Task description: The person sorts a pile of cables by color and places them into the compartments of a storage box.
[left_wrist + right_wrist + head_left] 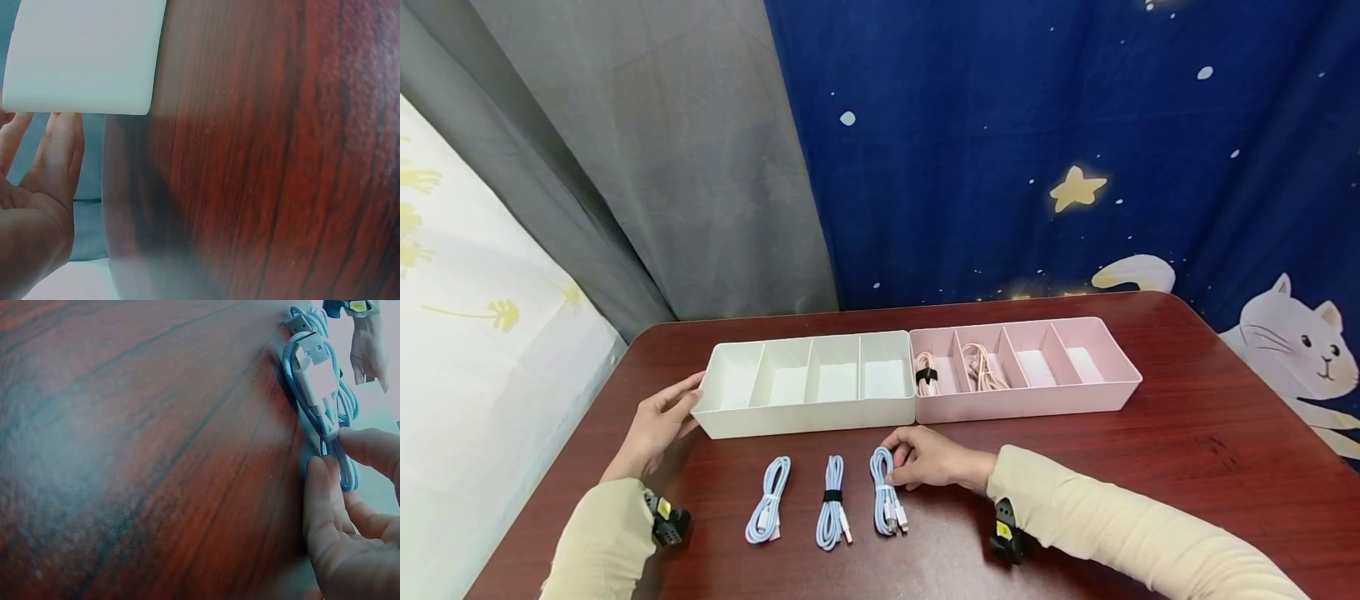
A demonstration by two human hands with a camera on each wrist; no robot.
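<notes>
My left hand (658,425) touches the left end of a white divided storage box (812,417); in the left wrist view its fingers (61,140) lie fairly straight against the box end (81,62). With thumb and fingers, my right hand (936,458) pinches the rightmost of three coiled light-blue charging cables (883,492) near its upper end. Its USB plug (312,353) shows in the right wrist view. Left of it on the table lie a blue cable with a black strap (831,508) and another blue cable coil (769,500).
A pink divided box (1030,403) stands end to end with the white one. Its two left compartments hold a pink cable with a black strap (927,383) and a looser pink cable (981,367). Curtains hang behind the dark red wooden table (1210,433).
</notes>
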